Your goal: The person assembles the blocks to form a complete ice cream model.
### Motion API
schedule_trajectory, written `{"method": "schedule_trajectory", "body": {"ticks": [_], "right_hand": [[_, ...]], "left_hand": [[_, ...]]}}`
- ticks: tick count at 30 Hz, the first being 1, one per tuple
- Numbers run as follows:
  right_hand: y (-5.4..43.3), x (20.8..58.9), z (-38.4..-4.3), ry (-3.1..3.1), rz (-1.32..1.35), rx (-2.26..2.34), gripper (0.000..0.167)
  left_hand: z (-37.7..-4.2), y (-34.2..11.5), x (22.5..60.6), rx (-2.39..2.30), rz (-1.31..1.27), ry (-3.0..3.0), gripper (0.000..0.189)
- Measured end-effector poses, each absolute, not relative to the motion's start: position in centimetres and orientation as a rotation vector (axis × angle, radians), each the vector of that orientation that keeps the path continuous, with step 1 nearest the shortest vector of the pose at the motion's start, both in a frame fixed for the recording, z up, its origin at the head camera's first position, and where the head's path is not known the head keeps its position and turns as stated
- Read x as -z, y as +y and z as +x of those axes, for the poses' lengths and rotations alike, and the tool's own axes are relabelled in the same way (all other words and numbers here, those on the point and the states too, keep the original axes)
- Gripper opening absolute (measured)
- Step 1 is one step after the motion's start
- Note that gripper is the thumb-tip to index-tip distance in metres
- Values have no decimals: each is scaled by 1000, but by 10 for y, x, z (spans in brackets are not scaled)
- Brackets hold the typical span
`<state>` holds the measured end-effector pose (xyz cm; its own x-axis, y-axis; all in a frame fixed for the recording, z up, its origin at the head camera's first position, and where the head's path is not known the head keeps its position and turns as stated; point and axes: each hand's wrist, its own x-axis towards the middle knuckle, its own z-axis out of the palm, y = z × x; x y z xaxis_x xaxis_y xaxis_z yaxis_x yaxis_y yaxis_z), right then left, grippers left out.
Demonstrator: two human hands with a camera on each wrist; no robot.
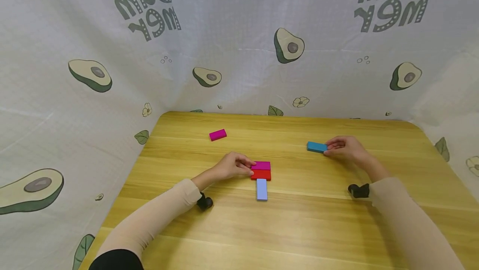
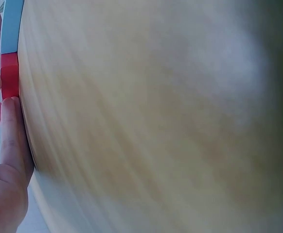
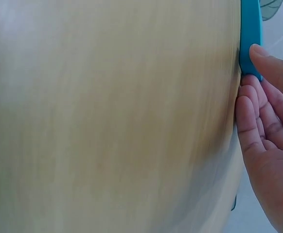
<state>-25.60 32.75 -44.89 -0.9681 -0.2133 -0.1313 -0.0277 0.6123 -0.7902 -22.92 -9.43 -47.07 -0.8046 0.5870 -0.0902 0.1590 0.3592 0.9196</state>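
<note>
My left hand (image 1: pixel 233 166) is at the left ends of a magenta block (image 1: pixel 261 165) and a red block (image 1: pixel 261 175), which lie side by side. Its thumb touches the red block's end, and a fingertip overlaps the magenta block's back corner. A lavender-blue block (image 1: pixel 262 190) lies lengthwise in front of the red one, its short end against it. Farther back on the right, my right hand (image 1: pixel 348 147) pinches the right end of a blue block (image 1: pixel 316 147). In the right wrist view, the thumb lies on top of the blue block (image 3: pixel 251 36), fingers curled below its end.
Another magenta block (image 1: pixel 218 135) lies alone at the back left of the wooden table (image 1: pixel 299 228). A white cloth (image 1: pixel 239 20) printed with avocados hangs behind the table and along its sides. Black wrist cameras sit at both cuffs.
</note>
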Motion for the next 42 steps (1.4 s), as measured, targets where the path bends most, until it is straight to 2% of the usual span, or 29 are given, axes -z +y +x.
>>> {"method": "schedule_trajectory", "body": {"ticks": [32, 42], "right_hand": [[297, 446, -264, 2539, -277, 1322, 43], [291, 450, -266, 2505, -267, 1339, 43]], "left_hand": [[-231, -93, 464, -1470, 659, 2175, 33], [-233, -95, 473, -1444, 661, 2199, 31]]}}
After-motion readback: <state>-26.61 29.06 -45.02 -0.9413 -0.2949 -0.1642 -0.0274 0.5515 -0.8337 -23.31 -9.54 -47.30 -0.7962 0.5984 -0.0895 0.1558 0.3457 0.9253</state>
